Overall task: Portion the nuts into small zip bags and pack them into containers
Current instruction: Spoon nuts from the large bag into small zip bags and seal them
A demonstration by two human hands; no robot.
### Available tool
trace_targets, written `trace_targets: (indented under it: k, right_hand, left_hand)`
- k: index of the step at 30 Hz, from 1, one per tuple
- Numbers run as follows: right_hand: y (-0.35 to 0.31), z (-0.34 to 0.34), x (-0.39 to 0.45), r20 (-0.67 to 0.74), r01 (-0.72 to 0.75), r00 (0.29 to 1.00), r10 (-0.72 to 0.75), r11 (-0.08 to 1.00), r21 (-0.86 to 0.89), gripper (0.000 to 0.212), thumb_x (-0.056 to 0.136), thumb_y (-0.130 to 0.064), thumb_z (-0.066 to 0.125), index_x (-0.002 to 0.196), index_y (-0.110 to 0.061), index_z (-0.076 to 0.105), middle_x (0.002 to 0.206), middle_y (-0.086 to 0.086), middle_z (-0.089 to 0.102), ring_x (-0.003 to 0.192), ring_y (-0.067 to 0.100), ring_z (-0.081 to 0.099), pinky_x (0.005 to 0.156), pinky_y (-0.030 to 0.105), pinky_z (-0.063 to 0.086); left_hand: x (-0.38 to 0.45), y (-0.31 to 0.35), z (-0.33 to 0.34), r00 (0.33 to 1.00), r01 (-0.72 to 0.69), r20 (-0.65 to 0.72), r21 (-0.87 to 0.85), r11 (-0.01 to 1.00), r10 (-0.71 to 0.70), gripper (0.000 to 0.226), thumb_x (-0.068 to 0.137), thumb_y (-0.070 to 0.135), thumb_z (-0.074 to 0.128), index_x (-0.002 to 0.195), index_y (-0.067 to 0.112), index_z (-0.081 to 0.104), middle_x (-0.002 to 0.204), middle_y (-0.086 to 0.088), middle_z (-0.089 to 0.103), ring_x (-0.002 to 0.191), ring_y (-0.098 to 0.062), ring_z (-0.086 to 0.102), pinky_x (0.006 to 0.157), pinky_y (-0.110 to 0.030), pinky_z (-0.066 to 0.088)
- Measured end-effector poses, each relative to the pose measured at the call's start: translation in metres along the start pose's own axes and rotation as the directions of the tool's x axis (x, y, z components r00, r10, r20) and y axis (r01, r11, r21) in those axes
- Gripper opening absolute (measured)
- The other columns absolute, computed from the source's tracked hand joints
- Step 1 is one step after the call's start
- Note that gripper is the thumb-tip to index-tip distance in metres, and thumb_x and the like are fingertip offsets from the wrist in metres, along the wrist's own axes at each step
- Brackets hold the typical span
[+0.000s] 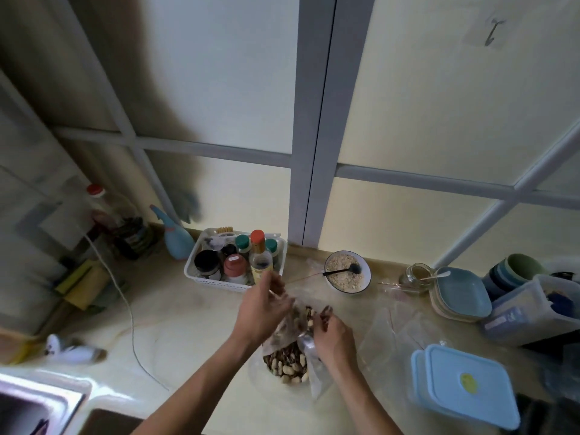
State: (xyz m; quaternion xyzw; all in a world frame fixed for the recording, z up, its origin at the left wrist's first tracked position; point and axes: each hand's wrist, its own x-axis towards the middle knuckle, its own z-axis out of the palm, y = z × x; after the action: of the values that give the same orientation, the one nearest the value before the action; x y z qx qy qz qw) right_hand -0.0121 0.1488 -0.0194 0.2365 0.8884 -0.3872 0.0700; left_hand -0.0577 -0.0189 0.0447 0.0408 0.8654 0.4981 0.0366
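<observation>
My left hand (262,304) pinches the upper edge of a small zip bag (290,324), fingers curled on the clear plastic to keep its mouth up, while my right hand (331,332) is curled round a few nuts at the bag's opening; the frame is blurred there, so I cannot tell exactly how many I hold or whether my fingertips are already inside. The small bag hangs just above the big open bag of nuts (287,365), which lies on the counter (175,324) right below my wrists. More empty zip bags (395,328) lie flat to the right, and the blue lidded containers (464,387) sit near the counter's edge beyond them.

I judge the main risk to be the thin plastic slipping from my left pinch, since the bag grows heavier as it fills; it would then sag and tip nuts onto the counter. The mouth could also fold shut under my right hand and send nuts down the outside. The big bag is slack and could spill if my forearm nudges it.

Both forearms reach in from below and converge, left hand higher with the palm turned right, right hand lower, knuckles up.
</observation>
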Motion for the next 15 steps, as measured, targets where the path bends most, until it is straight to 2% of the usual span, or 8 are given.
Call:
trace_targets:
  k: [1,4,6,8,11,15]
  right_hand:
    - [-0.001,0.003,0.0,-0.01,0.001,1.0,-0.001,1.0,-0.011,0.027,0.102,-0.036,0.053,0.095,-0.015,0.069,0.098,0.009,0.075,0.093,0.031,0.07,0.07,0.033,0.048]
    - [-0.007,0.007,-0.001,-0.057,0.005,0.998,-0.007,0.999,-0.039,0.03,0.102,-0.04,0.052,0.092,-0.015,0.067,0.094,0.012,0.075,0.091,0.034,0.07,0.07,0.037,0.05]
    - [-0.009,0.01,0.0,-0.082,-0.013,0.997,0.009,0.999,-0.043,0.033,0.102,-0.043,0.05,0.09,-0.018,0.067,0.089,0.01,0.074,0.086,0.033,0.07,0.067,0.037,0.053]
    - [-0.01,0.014,0.0,-0.108,-0.034,0.994,0.029,0.999,-0.042,0.037,0.102,-0.046,0.046,0.086,-0.019,0.066,0.083,0.008,0.073,0.079,0.031,0.07,0.066,0.04,0.057]
    - [-0.012,0.02,0.002,-0.121,-0.062,0.991,0.055,0.996,-0.056,0.038,0.102,-0.048,0.043,0.089,-0.021,0.066,0.081,0.006,0.072,0.077,0.03,0.069,0.067,0.043,0.059]
    - [-0.014,0.025,0.0,-0.122,-0.066,0.991,0.055,0.994,-0.088,0.035,0.102,-0.045,0.047,0.092,-0.018,0.067,0.086,0.008,0.072,0.083,0.032,0.069,0.07,0.039,0.057]
  left_hand:
    - [0.004,0.008,-0.012,1.0,-0.022,-0.006,-0.072,0.997,0.022,0.026,0.084,0.021,0.077,0.097,0.024,0.055,0.088,0.003,0.066,0.077,-0.007,0.066,0.066,-0.027,0.058]
    - [0.013,0.024,-0.052,0.994,-0.086,-0.081,-0.231,0.969,0.069,0.022,0.089,0.018,0.071,0.107,0.024,0.061,0.1,0.006,0.068,0.091,-0.014,0.067,0.08,-0.04,0.061]
    - [0.019,0.025,-0.076,0.984,-0.129,-0.155,-0.266,0.955,0.09,0.017,0.093,0.018,0.067,0.108,0.024,0.065,0.105,0.007,0.068,0.098,-0.016,0.067,0.084,-0.043,0.06]
    - [0.028,0.014,-0.094,0.979,-0.149,-0.173,-0.223,0.963,0.111,0.01,0.094,0.023,0.063,0.103,0.021,0.068,0.103,0.005,0.069,0.098,-0.019,0.067,0.084,-0.047,0.059]
    - [0.033,-0.016,-0.107,0.997,-0.077,-0.032,-0.124,0.989,0.074,0.01,0.094,0.026,0.061,0.093,0.021,0.069,0.092,0.002,0.071,0.088,-0.022,0.067,0.079,-0.05,0.058]
    - [0.031,-0.061,-0.11,0.978,0.023,0.204,0.114,0.993,-0.046,0.006,0.086,0.029,0.066,0.088,0.025,0.07,0.086,0.005,0.072,0.081,-0.011,0.067,0.079,-0.04,0.056]
